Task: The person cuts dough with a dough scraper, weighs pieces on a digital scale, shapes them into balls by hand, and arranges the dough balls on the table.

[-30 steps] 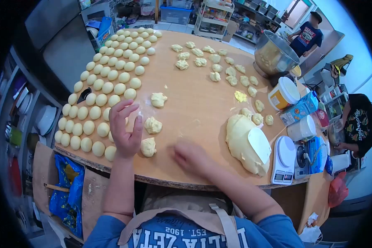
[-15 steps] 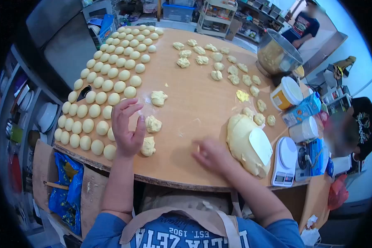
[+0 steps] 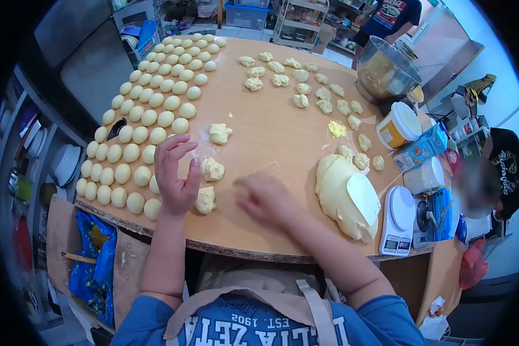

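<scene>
My left hand (image 3: pixel 177 173) hovers with fingers apart, between the rows of smooth dough balls (image 3: pixel 135 135) and a rough dough piece (image 3: pixel 213 169). Another rough lump (image 3: pixel 206 200) lies just right of its wrist, and a third (image 3: pixel 219 134) sits farther back. My right hand (image 3: pixel 265 196) is over the bare wooden tabletop (image 3: pixel 271 144), smeared by motion; I cannot make out its fingers or anything in them. To its right rests a large mass of dough (image 3: pixel 340 193) with a white flat scraper (image 3: pixel 363 199) on top.
Several rough dough pieces (image 3: pixel 279 80) lie across the back. Along the right edge stand a steel mixing bowl (image 3: pixel 386 72), a lidded bucket (image 3: pixel 399 126), a blue carton (image 3: pixel 422 148) and a kitchen scale (image 3: pixel 398 219). One person (image 3: pixel 386 17) stands behind the bowl; another (image 3: pixel 504 173) is at far right.
My right hand has moved left, away from the large dough mass toward the rough pieces. My left hand has hardly moved. The person at the back has come closer to the bowl.
</scene>
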A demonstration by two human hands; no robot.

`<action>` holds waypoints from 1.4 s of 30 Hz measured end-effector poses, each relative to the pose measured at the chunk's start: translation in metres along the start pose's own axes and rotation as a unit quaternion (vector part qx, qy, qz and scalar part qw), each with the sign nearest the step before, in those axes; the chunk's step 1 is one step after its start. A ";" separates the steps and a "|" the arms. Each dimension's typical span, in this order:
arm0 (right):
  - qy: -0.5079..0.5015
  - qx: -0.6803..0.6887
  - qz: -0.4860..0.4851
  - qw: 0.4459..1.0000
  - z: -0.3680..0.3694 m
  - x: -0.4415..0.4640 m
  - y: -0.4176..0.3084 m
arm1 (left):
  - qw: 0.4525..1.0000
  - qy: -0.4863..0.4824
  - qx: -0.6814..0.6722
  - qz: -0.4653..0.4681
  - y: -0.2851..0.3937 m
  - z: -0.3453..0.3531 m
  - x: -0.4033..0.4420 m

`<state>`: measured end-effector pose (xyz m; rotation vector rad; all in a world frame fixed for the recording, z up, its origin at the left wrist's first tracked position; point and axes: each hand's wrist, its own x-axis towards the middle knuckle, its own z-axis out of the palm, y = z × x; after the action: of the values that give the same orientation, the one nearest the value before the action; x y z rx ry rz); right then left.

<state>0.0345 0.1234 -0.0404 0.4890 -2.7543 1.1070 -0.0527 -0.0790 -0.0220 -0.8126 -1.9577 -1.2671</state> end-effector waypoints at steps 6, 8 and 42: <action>0.007 -0.025 -0.008 1.000 -0.019 -0.040 0.014 | 1.000 0.001 -0.003 0.006 -0.002 -0.001 -0.001; 0.067 -0.050 -0.023 0.996 -0.021 -0.013 0.023 | 1.000 -0.013 0.004 0.020 0.001 0.002 0.001; 0.057 -0.017 0.014 0.998 -0.010 -0.018 0.016 | 1.000 -0.015 0.001 0.008 0.002 0.000 0.000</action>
<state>0.0456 0.1456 -0.0481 0.3734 -2.6840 1.0581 -0.0513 -0.0784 -0.0209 -0.8499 -1.9724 -1.2486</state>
